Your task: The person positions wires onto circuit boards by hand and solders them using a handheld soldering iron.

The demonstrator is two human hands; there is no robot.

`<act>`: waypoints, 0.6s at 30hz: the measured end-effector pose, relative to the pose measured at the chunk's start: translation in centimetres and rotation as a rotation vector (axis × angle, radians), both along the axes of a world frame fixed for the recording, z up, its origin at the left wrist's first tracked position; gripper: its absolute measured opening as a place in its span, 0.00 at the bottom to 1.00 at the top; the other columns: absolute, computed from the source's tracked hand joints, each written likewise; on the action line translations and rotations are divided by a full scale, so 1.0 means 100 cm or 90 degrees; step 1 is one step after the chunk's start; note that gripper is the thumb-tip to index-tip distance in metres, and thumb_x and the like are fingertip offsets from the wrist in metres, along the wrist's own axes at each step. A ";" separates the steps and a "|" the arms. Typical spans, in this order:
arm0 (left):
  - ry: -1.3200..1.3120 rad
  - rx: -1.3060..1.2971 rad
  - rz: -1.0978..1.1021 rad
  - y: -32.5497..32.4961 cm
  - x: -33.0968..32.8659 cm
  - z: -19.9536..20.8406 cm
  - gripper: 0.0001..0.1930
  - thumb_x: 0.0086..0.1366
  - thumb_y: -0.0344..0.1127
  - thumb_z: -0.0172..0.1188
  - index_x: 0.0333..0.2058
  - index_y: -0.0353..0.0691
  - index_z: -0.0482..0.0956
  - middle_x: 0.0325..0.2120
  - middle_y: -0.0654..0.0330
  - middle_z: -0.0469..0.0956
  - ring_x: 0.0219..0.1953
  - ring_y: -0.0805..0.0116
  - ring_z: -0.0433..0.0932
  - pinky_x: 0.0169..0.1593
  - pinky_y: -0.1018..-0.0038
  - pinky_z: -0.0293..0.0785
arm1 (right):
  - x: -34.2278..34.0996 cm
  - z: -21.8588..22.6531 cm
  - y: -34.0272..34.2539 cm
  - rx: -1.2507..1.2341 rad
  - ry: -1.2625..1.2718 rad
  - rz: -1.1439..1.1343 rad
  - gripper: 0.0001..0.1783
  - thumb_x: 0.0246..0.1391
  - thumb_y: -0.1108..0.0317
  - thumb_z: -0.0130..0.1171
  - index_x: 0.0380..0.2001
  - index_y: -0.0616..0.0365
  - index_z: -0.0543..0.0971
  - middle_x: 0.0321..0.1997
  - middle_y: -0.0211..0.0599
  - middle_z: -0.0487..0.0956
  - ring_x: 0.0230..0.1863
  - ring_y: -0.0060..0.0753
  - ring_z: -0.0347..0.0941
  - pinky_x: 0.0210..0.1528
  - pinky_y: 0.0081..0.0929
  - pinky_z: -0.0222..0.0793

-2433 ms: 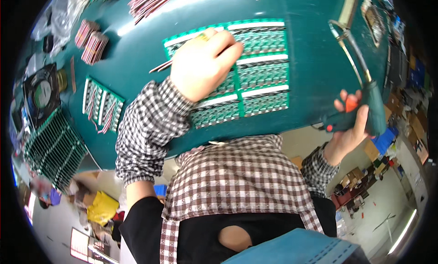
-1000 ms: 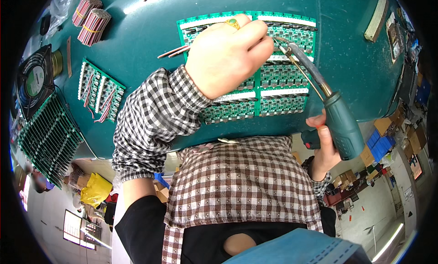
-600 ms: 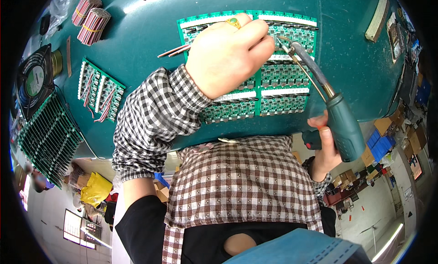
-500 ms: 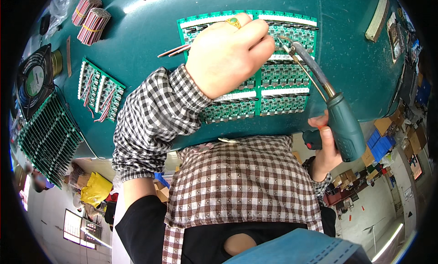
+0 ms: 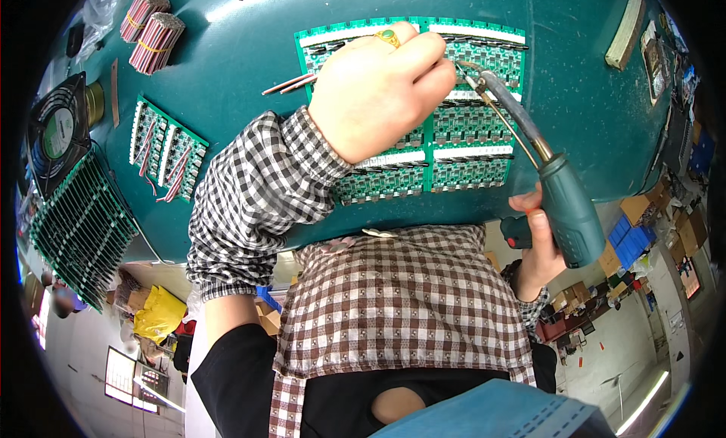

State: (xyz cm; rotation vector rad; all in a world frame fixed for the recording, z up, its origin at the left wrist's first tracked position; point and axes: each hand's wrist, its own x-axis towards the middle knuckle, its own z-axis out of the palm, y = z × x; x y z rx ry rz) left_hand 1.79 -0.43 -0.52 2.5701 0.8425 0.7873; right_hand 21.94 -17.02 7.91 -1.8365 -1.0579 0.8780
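A green panel of small circuit boards (image 5: 473, 128) lies on the table, with rows of white connectors and black parts. My left hand (image 5: 378, 97) is over its upper left half, fingers closed and their tips hidden. A few thin red and dark wires (image 5: 287, 84) stick out from under this hand, apparently held in it. My right hand (image 5: 543, 245) grips a green soldering gun (image 5: 573, 211) by its handle. The gun's metal tube and thin feed rod reach up-left, their tip at the boards beside my left fingertips.
Two banded bundles of wires (image 5: 157, 45) stand at the far left. Below them lie smaller boards with wires (image 5: 166, 150), a black fan (image 5: 59, 135) and a stack of green boards (image 5: 83, 226). At the right lies a pale bar (image 5: 625, 31).
The soldering gun's tip has shifted very slightly left toward my left fingers. My left hand and the boards stay in place.
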 end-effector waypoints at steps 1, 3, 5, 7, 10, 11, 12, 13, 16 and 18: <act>0.002 0.000 0.001 0.000 0.000 0.000 0.16 0.42 0.25 0.62 0.34 0.41 0.80 0.29 0.65 0.72 0.30 0.67 0.74 0.31 0.74 0.74 | 0.001 0.000 0.000 0.000 -0.001 0.007 0.22 0.53 0.69 0.61 0.47 0.76 0.73 0.30 0.47 0.79 0.31 0.41 0.79 0.36 0.37 0.80; 0.000 0.003 0.000 0.001 0.001 0.000 0.16 0.42 0.25 0.62 0.34 0.41 0.80 0.29 0.65 0.72 0.30 0.67 0.74 0.31 0.74 0.74 | 0.001 0.000 0.001 0.002 -0.007 0.010 0.22 0.53 0.69 0.61 0.47 0.76 0.73 0.30 0.47 0.79 0.31 0.41 0.79 0.36 0.37 0.80; -0.001 0.007 0.000 0.001 0.001 -0.001 0.16 0.42 0.25 0.62 0.34 0.41 0.80 0.29 0.65 0.72 0.29 0.67 0.74 0.30 0.74 0.74 | 0.000 -0.001 0.001 0.005 -0.011 0.013 0.22 0.54 0.69 0.61 0.47 0.76 0.74 0.30 0.47 0.79 0.31 0.41 0.79 0.36 0.37 0.80; -0.002 0.005 0.001 0.001 0.001 0.000 0.15 0.42 0.25 0.62 0.34 0.41 0.80 0.29 0.65 0.72 0.29 0.68 0.74 0.30 0.74 0.74 | -0.001 0.000 0.002 0.023 0.051 -0.031 0.16 0.49 0.76 0.66 0.41 0.71 0.77 0.32 0.46 0.82 0.32 0.34 0.79 0.37 0.30 0.76; -0.003 0.006 0.001 0.001 0.001 -0.001 0.15 0.42 0.25 0.62 0.34 0.41 0.80 0.29 0.65 0.72 0.29 0.68 0.74 0.30 0.74 0.73 | 0.000 -0.001 0.001 0.007 -0.019 0.011 0.22 0.54 0.69 0.61 0.47 0.76 0.73 0.30 0.47 0.79 0.31 0.41 0.79 0.36 0.37 0.80; -0.003 0.006 0.000 0.001 0.001 -0.001 0.15 0.42 0.25 0.62 0.34 0.41 0.80 0.29 0.65 0.72 0.29 0.68 0.74 0.30 0.74 0.73 | 0.001 -0.001 0.001 0.007 -0.019 0.011 0.22 0.54 0.69 0.61 0.47 0.76 0.73 0.30 0.47 0.79 0.31 0.41 0.79 0.36 0.37 0.80; -0.004 0.007 0.000 0.000 0.001 -0.001 0.15 0.42 0.25 0.62 0.34 0.41 0.80 0.29 0.65 0.72 0.29 0.68 0.74 0.29 0.74 0.73 | 0.001 -0.001 0.001 0.003 -0.022 0.011 0.22 0.54 0.69 0.61 0.47 0.76 0.73 0.30 0.47 0.79 0.31 0.41 0.79 0.36 0.37 0.80; -0.004 0.008 0.000 0.000 0.001 -0.001 0.15 0.42 0.25 0.62 0.34 0.41 0.81 0.29 0.65 0.72 0.29 0.68 0.74 0.29 0.74 0.73 | 0.001 -0.001 0.001 -0.001 -0.026 0.012 0.22 0.54 0.69 0.61 0.47 0.76 0.73 0.31 0.47 0.79 0.31 0.41 0.79 0.36 0.37 0.80; -0.002 0.005 -0.002 -0.001 0.001 0.000 0.16 0.43 0.25 0.62 0.34 0.41 0.81 0.29 0.65 0.72 0.29 0.68 0.74 0.29 0.74 0.73 | 0.001 0.000 -0.001 0.000 -0.026 0.011 0.22 0.53 0.69 0.61 0.47 0.77 0.73 0.31 0.47 0.79 0.31 0.41 0.79 0.36 0.37 0.79; -0.001 0.007 -0.001 -0.001 0.000 0.000 0.16 0.43 0.25 0.62 0.35 0.41 0.81 0.29 0.65 0.72 0.29 0.68 0.74 0.29 0.74 0.73 | 0.001 0.001 -0.002 0.002 -0.018 -0.001 0.22 0.53 0.69 0.61 0.47 0.77 0.73 0.31 0.47 0.79 0.31 0.41 0.79 0.36 0.37 0.80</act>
